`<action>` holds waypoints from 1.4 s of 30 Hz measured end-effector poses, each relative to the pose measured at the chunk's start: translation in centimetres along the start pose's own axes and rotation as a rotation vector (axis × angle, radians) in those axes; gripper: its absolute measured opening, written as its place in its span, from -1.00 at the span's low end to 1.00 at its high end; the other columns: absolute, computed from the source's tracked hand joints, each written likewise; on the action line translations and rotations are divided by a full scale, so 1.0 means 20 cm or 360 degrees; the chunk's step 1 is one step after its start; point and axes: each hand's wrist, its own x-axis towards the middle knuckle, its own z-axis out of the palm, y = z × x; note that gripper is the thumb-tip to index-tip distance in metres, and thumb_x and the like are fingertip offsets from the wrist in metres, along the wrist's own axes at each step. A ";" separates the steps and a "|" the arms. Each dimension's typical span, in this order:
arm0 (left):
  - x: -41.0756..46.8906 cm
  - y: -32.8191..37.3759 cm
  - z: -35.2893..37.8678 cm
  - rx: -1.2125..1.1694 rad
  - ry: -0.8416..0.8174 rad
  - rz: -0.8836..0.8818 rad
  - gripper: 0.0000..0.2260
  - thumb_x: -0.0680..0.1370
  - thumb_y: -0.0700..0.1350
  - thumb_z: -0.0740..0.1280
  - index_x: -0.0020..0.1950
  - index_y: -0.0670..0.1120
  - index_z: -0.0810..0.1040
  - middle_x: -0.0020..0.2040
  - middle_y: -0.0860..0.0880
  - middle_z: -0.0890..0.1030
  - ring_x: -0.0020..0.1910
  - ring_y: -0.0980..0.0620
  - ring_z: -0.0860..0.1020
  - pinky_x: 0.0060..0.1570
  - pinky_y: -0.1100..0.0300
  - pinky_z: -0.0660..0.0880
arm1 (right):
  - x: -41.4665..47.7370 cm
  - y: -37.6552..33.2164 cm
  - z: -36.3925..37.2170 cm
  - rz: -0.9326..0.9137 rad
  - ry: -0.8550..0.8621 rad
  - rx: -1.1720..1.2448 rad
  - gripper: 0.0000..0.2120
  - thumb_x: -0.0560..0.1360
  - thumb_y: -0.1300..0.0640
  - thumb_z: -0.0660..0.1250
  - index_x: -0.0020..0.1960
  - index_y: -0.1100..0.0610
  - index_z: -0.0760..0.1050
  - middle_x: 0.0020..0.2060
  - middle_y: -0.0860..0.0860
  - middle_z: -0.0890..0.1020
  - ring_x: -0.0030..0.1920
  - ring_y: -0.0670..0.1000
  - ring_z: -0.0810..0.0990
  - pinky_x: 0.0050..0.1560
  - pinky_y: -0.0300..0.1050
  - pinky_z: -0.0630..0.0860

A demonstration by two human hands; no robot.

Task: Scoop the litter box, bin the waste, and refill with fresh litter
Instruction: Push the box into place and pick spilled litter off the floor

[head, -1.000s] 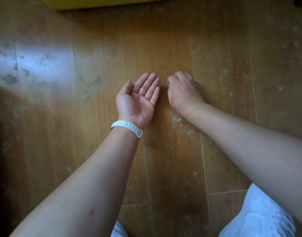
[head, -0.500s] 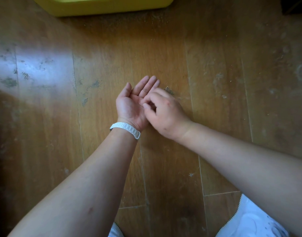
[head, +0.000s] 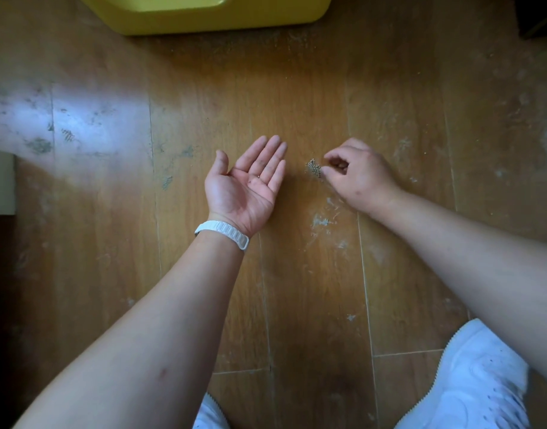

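Spilled litter [head: 314, 168] lies in a small heap on the wooden floor [head: 297, 88], mid-floor, well short of the yellow litter box [head: 219, 13] at the far edge of view. My right hand [head: 355, 174] sits just beside the heap, fingers curled, thumb and fingertips pinching at it. My left hand [head: 247, 181] lies palm up to the left, fingers straight and together, a few specks on the palm. I judge this a clean-up of strays within the scooping step. Next: carry the pinch across into the palm without dropping grains.
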 end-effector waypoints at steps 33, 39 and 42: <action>0.02 -0.05 -0.03 0.0056 0.0105 -0.0017 -0.28 0.61 0.30 -0.05 0.27 -0.29 0.51 0.21 -0.27 0.60 0.24 -0.21 0.57 0.32 -0.03 0.44 | -0.02 -0.13 0.12 -0.0221 0.0086 -0.0236 -0.89 0.57 0.23 0.21 -0.03 0.23 0.49 -0.01 0.15 0.51 0.07 0.18 0.46 0.07 -0.09 0.32; 0.02 -0.10 0.00 0.0046 0.0069 -0.0096 -0.27 0.61 0.30 -0.03 0.22 -0.34 0.51 0.16 -0.32 0.60 0.20 -0.25 0.57 0.25 -0.10 0.48 | -0.16 -0.38 0.15 -0.0376 0.0081 0.0256 -0.81 0.48 0.11 0.23 -0.18 0.22 0.52 -0.14 0.09 0.53 -0.12 0.09 0.50 -0.06 -0.16 0.34; 0.01 -0.10 0.01 0.0067 0.0042 -0.0094 -0.26 0.61 0.31 -0.06 0.24 -0.34 0.50 0.18 -0.32 0.60 0.21 -0.25 0.56 0.22 -0.10 0.47 | -0.18 -0.41 0.20 -0.0481 0.0020 0.0245 -0.85 0.48 0.18 0.29 -0.13 0.26 0.56 -0.14 0.17 0.55 -0.08 0.17 0.51 0.00 -0.06 0.38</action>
